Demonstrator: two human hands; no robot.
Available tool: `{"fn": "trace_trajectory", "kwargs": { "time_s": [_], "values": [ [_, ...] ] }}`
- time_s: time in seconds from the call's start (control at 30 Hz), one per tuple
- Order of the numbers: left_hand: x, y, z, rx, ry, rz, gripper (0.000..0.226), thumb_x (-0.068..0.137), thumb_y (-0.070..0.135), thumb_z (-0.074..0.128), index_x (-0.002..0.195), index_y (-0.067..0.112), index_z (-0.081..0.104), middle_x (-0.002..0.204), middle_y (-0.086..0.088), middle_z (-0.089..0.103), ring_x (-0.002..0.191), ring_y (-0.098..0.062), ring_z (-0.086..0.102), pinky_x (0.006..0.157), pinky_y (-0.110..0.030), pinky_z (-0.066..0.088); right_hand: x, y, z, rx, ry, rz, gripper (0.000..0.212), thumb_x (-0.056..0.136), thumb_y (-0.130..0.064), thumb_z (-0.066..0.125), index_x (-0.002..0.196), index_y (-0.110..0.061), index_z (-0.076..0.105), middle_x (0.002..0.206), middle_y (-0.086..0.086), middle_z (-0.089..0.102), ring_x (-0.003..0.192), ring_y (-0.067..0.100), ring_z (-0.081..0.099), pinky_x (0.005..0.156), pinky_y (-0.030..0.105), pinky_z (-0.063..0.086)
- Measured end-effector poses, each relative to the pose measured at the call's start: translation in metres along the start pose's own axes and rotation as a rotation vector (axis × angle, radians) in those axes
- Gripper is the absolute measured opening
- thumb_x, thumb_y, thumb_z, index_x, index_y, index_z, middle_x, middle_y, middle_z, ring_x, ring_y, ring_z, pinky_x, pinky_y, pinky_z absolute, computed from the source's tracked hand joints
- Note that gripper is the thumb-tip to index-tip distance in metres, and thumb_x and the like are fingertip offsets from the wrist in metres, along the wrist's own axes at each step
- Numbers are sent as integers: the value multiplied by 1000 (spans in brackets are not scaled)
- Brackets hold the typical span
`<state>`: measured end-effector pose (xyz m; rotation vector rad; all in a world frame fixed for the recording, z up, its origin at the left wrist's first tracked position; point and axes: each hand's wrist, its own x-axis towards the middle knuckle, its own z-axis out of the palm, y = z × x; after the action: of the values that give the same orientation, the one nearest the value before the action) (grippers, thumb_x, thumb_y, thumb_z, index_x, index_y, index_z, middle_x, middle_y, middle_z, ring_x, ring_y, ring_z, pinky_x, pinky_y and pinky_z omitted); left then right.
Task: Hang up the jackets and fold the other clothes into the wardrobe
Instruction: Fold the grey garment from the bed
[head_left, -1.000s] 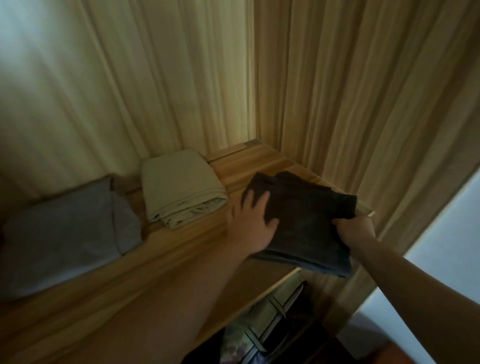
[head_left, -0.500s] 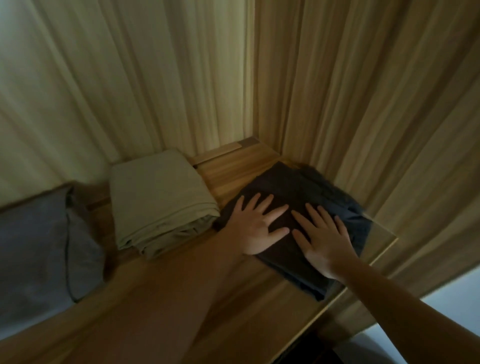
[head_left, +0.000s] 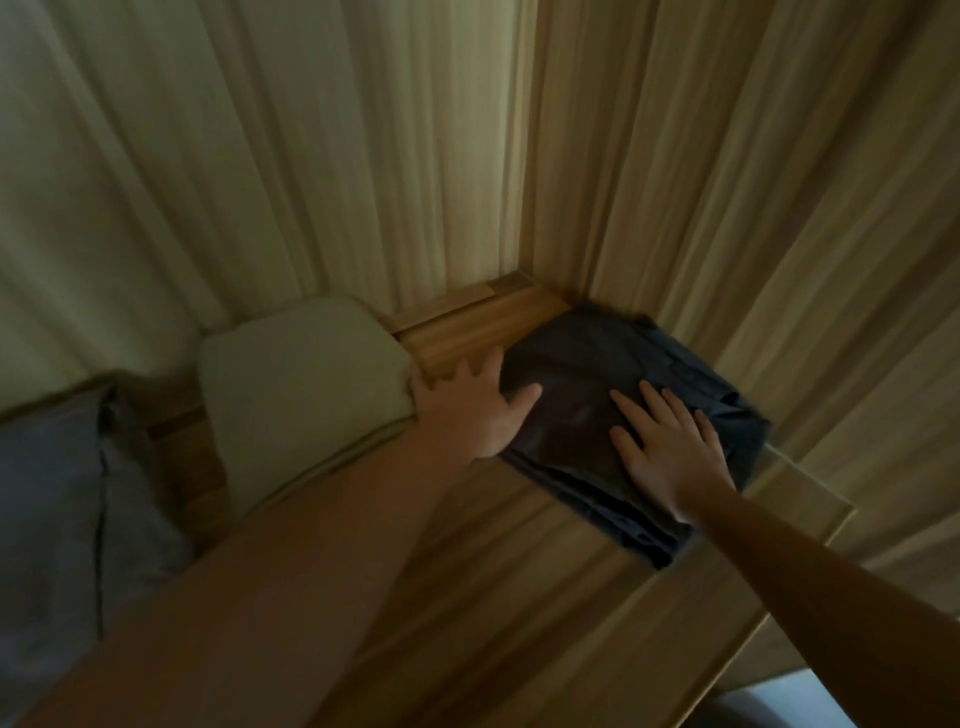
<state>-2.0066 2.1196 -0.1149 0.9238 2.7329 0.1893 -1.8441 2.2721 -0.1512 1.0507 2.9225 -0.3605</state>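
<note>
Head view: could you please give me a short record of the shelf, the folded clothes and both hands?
shelf: wooden wardrobe shelf
clothes, left to right: grey pile, beige pile, dark pile in the right corner
left hand: fingers spread at the dark pile's left edge, thumb on top
right hand: flat on top of the dark pile

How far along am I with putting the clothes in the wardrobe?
Done: a folded grey piece and a folded beige piece lie on the shelf. In hand: the dark folded garment sits in the right corner, left hand against its edge, right hand pressing flat on top. Left: no jackets or hangers show here, so that part can't be judged.
</note>
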Motion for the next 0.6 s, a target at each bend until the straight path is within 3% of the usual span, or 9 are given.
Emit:
{"fn": "trace_trajectory", "kwargs": {
  "time_s": [0.17,0.3,0.37,0.47,0.6],
  "values": [
    [-18,-12,2,-2,-25,23,83,86,80,14,153,36,-8,161,-11,13,143,-36,25,116,-59,11,6,-19,3,6,2,86,55,101,-53,19,154,-41,9,164,-6,0,150,16,-3,121,43,-2],
    [-21,-5,-1,3,16,18,72,94,69,21,153,39,-7,163,-2,-15,148,-37,-5,116,-62,7,25,-64,11,19,26,140,56,101,-53,15,154,-39,8,164,-4,1,150,20,-3,120,47,0],
    [-19,1,1,43,-12,30,63,99,59,19,154,36,-2,162,0,-18,148,-32,-16,114,-66,0,35,-88,17,31,21,144,56,101,-52,14,154,-37,7,164,-2,-1,150,22,-5,119,49,-1],
    [-14,-1,7,169,-42,84,59,102,47,15,156,26,3,164,-6,-9,150,-29,-12,116,-62,-5,54,-110,22,66,18,113,54,102,-48,15,154,-36,8,164,0,-2,150,23,-6,119,52,-2],
    [2,-15,12,174,-39,49,63,101,49,15,156,22,-2,164,-10,-4,150,-29,-2,120,-53,-2,81,-111,14,167,-75,-5,52,102,-48,21,153,-41,13,164,-1,0,150,23,-4,118,51,-2]
  ]
}}
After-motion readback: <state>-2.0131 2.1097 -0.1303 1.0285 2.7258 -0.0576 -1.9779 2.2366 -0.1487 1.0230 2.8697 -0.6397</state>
